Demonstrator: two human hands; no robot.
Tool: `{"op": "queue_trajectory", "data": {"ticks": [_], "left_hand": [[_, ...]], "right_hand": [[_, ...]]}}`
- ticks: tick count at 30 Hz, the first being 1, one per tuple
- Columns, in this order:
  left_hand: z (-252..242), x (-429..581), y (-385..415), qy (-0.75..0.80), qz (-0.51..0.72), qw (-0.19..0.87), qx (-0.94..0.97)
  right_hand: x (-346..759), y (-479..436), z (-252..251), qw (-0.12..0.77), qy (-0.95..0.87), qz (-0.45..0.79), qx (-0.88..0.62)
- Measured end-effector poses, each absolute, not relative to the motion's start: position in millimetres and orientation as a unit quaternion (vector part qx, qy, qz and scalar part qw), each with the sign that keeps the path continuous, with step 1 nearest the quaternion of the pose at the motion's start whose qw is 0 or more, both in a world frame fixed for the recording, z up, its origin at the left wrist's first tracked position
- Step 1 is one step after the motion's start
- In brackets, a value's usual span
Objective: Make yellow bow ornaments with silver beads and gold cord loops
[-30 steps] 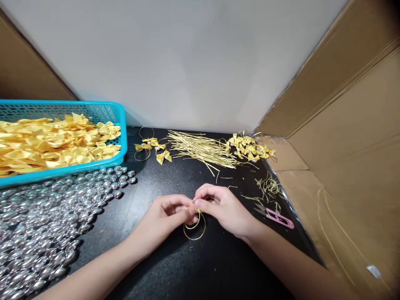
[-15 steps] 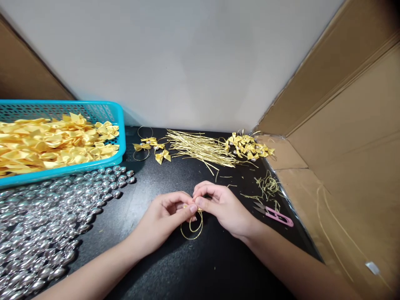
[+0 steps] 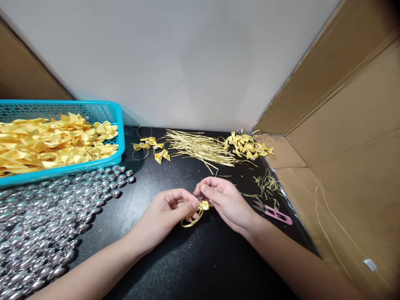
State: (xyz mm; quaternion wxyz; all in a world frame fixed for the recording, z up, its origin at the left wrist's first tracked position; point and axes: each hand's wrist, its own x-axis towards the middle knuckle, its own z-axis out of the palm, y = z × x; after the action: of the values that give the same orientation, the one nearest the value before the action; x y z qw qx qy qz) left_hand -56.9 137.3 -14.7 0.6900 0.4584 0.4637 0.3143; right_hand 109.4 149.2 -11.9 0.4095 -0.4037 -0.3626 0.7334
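Observation:
Between my two hands, low over the black table, is a yellow ribbon bow [image 3: 204, 205] with a loop of gold cord [image 3: 191, 224] hanging below it. My left hand [image 3: 175, 208] is closed, pinching the bow's left side and the cord between thumb and fingers. My right hand [image 3: 221, 200] is closed too, its thumb and index finger pressed together just above the bow. What sits between those right fingertips is small and mostly hidden; a thin dark or silvery bit shows beneath them.
A blue basket [image 3: 122, 137] of yellow bows stands at left, behind many silver beads [image 3: 46, 225]. Cut gold cords [image 3: 200, 148] lie at the back, flanked by finished bows [image 3: 248, 145] and looped bows [image 3: 161, 156]. Pink thread snips [image 3: 276, 214] and cord scraps [image 3: 268, 185] lie at right.
The bow, hidden by my fingers before, now shows between my hands. My right fingertips have lifted slightly up and right from my left ones, and the cord loop has swung flatter.

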Motion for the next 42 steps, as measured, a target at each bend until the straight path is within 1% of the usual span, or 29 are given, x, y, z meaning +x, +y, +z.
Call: {"op": "queue_trajectory", "data": {"ticks": [6,9,12,17,26,30,37,42], "left_hand": [[-8.0,-56.2,137.3,0.499,0.337,0.633,0.487],[-8.5,-55.5,137.2,0.508,0.345,0.622,0.485],[-12.0,-56.4,136.8,0.502,0.364,0.628,0.471],[-17.7,-60.9,136.6,0.472,0.371,0.666,0.442],[-9.1,-57.6,138.5,0.484,0.363,0.658,0.448],[-9.2,-56.3,138.6,0.482,0.357,0.656,0.458],[-9.7,-57.0,134.2,0.480,0.366,0.592,0.535],[-10.1,-56.7,134.0,0.482,0.361,0.581,0.548]], "right_hand": [[107.4,147.7,-11.7,0.417,-0.424,0.701,-0.393],[105.0,147.2,-15.2,0.429,-0.420,0.685,-0.412],[104.0,147.7,-18.0,0.448,-0.408,0.675,-0.421],[106.5,149.0,-17.2,0.457,-0.421,0.672,-0.404],[112.6,149.9,-10.3,0.414,-0.477,0.662,-0.403],[112.1,150.3,-11.2,0.414,-0.490,0.652,-0.403],[110.5,147.4,-13.6,0.411,-0.437,0.677,-0.425],[113.3,151.2,-11.6,0.450,-0.423,0.649,-0.444]]}}
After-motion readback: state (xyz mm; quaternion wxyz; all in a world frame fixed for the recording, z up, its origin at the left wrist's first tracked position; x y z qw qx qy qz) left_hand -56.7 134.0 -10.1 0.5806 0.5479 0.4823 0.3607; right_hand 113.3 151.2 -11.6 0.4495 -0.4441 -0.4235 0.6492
